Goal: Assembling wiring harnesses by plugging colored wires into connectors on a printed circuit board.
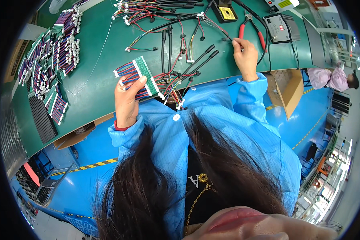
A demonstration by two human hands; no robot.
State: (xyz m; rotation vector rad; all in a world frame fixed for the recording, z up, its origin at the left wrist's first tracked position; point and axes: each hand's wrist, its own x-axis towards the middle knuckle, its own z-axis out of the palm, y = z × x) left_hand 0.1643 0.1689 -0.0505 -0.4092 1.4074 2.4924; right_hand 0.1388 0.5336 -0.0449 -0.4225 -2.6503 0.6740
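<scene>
My left hand [128, 98] is closed round a green circuit board panel [146, 74], thumb on its face. Short red, blue and black wires with white plugs stick out from the panel's left side. Over the bench to the right, my right hand [246, 58] pinches the end of a dark cable [220, 29] between thumb and fingertips. That cable runs up and left to a white connector [200, 15]. Between my hands lie several black cables [200, 62] with coloured wires and small plugs, some reaching under the panel's right end.
Piles of wired green boards [54, 54] cover the bench's left side. Red-handled pliers [242, 30], a yellow sponge in a black holder [228, 14] and a grey control box [278, 28] stand at the far right. A cardboard box [292, 94] is below the bench edge.
</scene>
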